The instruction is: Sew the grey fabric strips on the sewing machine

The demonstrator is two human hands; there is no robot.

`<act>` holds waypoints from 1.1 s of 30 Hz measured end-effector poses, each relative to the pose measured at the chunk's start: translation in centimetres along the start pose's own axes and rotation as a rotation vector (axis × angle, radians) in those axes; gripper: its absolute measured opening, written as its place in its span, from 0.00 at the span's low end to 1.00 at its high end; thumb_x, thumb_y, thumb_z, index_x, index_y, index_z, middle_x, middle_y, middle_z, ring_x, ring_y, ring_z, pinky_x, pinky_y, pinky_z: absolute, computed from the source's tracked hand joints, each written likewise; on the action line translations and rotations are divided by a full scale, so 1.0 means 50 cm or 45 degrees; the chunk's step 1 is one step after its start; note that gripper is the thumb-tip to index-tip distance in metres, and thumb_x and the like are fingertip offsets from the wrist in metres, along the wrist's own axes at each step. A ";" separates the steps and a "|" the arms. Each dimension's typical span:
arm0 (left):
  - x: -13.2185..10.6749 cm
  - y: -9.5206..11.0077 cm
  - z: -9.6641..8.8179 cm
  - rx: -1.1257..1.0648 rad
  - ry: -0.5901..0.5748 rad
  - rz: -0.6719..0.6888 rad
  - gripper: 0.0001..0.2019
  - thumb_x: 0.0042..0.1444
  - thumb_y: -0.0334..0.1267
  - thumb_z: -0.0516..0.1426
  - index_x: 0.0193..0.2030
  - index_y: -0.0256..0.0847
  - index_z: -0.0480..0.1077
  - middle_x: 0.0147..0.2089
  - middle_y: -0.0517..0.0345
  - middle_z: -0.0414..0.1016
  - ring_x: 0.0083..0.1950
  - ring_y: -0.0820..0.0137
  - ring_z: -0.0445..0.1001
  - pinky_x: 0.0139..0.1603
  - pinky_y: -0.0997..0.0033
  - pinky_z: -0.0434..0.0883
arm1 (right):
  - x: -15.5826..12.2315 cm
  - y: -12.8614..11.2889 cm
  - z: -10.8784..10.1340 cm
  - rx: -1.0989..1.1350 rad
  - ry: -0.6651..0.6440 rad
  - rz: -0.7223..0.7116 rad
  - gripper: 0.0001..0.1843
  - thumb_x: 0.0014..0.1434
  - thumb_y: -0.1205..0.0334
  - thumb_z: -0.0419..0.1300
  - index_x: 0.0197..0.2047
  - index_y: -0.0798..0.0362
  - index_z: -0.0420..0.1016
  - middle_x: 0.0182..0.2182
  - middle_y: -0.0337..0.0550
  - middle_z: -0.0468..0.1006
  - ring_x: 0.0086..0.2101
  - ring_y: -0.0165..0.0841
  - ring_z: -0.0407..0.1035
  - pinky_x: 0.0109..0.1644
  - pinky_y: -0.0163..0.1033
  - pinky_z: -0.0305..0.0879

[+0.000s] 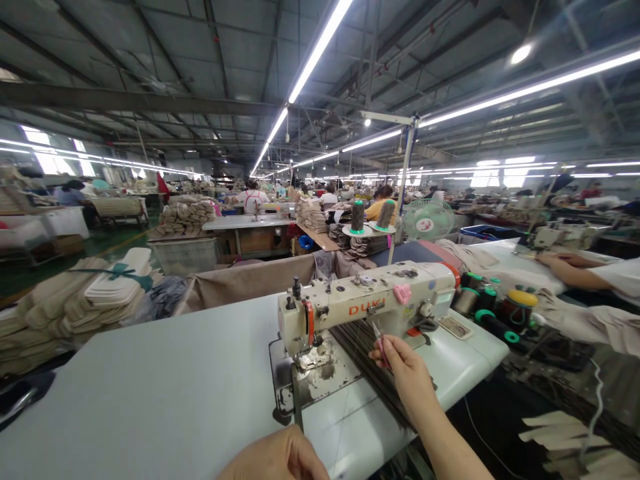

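A cream sewing machine (370, 303) stands on a pale grey table (150, 387). My right hand (403, 367) reaches up beside the machine's arm and pinches a small pink thread snipper (381, 347) between thumb and fingers. My left hand (277, 457) rests at the table's near edge, fingers curled, nothing visible in it. The needle area and a worn metal plate (315, 367) lie between the two hands. Two thread cones (371, 215) stand on a holder behind the machine.
Stacks of beige fabric pieces (75, 300) lie to the left. Thread spools (493, 307) crowd the table's right end. Another person's arm (580, 273) works at the neighbouring table on the right. A green fan (427, 220) and other workers sit further back.
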State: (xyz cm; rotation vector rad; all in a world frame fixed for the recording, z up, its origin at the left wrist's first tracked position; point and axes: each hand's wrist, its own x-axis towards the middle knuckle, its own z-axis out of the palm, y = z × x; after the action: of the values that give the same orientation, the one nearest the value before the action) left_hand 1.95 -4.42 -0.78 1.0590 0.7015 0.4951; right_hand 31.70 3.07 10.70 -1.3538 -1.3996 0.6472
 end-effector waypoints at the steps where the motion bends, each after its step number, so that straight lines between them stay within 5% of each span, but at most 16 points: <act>1: 0.006 -0.004 -0.004 -0.034 -0.035 -0.004 0.36 0.30 0.64 0.88 0.38 0.38 0.92 0.37 0.46 0.90 0.30 0.70 0.81 0.39 0.78 0.78 | 0.006 -0.006 -0.013 -0.071 0.030 -0.033 0.49 0.60 0.06 0.46 0.38 0.45 0.76 0.31 0.50 0.84 0.34 0.50 0.81 0.41 0.52 0.80; 6: 0.017 -0.020 -0.021 -0.126 -0.148 0.013 0.38 0.30 0.61 0.89 0.44 0.38 0.93 0.38 0.47 0.91 0.27 0.74 0.78 0.37 0.81 0.79 | 0.082 -0.058 -0.067 -0.510 0.120 -0.187 0.27 0.73 0.33 0.49 0.43 0.46 0.77 0.40 0.56 0.87 0.42 0.53 0.81 0.48 0.53 0.74; 9: 0.011 -0.013 -0.017 -0.140 -0.157 0.053 0.38 0.30 0.63 0.88 0.44 0.40 0.93 0.37 0.48 0.91 0.26 0.75 0.75 0.36 0.80 0.78 | 0.120 -0.095 -0.069 -0.784 0.128 -0.227 0.16 0.74 0.49 0.56 0.47 0.50 0.80 0.51 0.65 0.90 0.50 0.56 0.84 0.51 0.51 0.73; 12: 0.007 0.006 -0.004 -0.126 -0.170 0.086 0.40 0.29 0.66 0.87 0.44 0.38 0.93 0.30 0.50 0.87 0.25 0.76 0.70 0.31 0.81 0.72 | 0.137 -0.128 -0.053 -1.039 0.098 -0.240 0.13 0.78 0.57 0.59 0.50 0.53 0.84 0.51 0.66 0.92 0.50 0.56 0.87 0.49 0.48 0.71; 19: 0.010 0.029 0.008 -0.117 -0.198 0.069 0.42 0.29 0.67 0.87 0.44 0.36 0.93 0.26 0.52 0.81 0.25 0.76 0.67 0.28 0.78 0.62 | 0.147 -0.173 -0.023 -1.383 0.021 -0.262 0.18 0.85 0.56 0.58 0.53 0.56 0.88 0.49 0.65 0.94 0.52 0.58 0.89 0.44 0.45 0.69; 28: 0.008 0.034 0.014 -0.139 -0.222 0.104 0.39 0.34 0.66 0.87 0.46 0.37 0.93 0.38 0.47 0.90 0.30 0.75 0.72 0.36 0.79 0.70 | 0.156 -0.173 -0.020 -1.406 0.023 -0.214 0.19 0.86 0.57 0.55 0.54 0.56 0.87 0.51 0.65 0.93 0.52 0.57 0.88 0.44 0.45 0.67; 33: 0.008 0.029 0.011 -0.231 -0.277 0.177 0.36 0.41 0.63 0.86 0.48 0.35 0.93 0.42 0.42 0.91 0.34 0.68 0.82 0.42 0.75 0.80 | 0.106 -0.161 -0.035 -1.208 -0.022 -0.158 0.19 0.85 0.54 0.53 0.54 0.52 0.85 0.53 0.61 0.93 0.51 0.55 0.87 0.45 0.46 0.67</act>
State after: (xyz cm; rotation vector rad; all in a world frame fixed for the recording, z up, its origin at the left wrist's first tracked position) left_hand 2.57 -3.90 0.60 0.9769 0.3855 0.5433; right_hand 31.19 5.83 20.08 -1.9431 -1.8844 -0.1474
